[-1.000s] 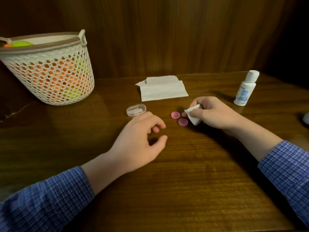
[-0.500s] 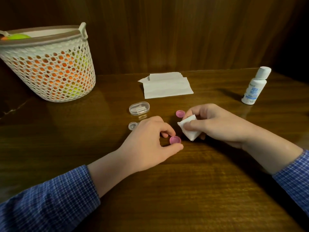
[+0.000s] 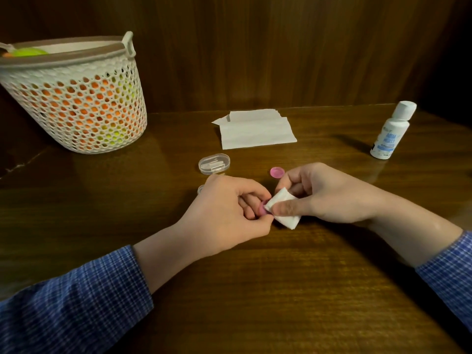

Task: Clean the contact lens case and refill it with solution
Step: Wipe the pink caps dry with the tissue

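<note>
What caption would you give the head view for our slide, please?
Left hand pinches a pink cap while right hand wipes it with folded tissue.

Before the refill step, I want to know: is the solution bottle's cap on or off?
On. The solution bottle stands upright at the table's far right with its white cap seated on top, away from both hands.

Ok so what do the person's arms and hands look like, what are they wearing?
Both arms wear long sleeves of a blue fabric with a fine white check: the left sleeve and the right sleeve both end short of the wrist. The left hand and right hand are bare: no gloves, rings or watch visible.
</note>
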{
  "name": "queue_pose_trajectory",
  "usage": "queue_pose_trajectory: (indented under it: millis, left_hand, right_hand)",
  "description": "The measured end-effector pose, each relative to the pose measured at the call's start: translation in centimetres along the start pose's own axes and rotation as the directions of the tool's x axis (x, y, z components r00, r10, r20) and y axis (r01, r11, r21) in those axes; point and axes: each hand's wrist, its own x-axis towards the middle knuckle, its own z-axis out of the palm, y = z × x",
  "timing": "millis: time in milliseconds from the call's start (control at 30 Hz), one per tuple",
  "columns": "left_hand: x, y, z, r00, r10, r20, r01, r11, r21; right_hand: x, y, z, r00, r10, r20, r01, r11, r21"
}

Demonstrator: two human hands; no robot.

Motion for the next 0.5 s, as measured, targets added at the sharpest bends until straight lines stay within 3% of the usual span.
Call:
queue_pose_trajectory:
  millis: [133, 500]
  left_hand:
    - [0.09, 0.09, 0.00, 0.998, 0.042, -0.050, -0.045, 0.997, -0.063]
    - [0.38, 0.10, -0.48, 1.000, 0.015, -0.026, -0.022, 0.961, -0.276]
  right_hand:
    - [-0.37, -0.14, 0.26, 0.999, 0.021, -0.040, -0.019, 0.998, 0.063]
    - [-0.19, 0.10, 0.85, 0.986, 0.104, -0.131, -0.060, 0.950, 0.306]
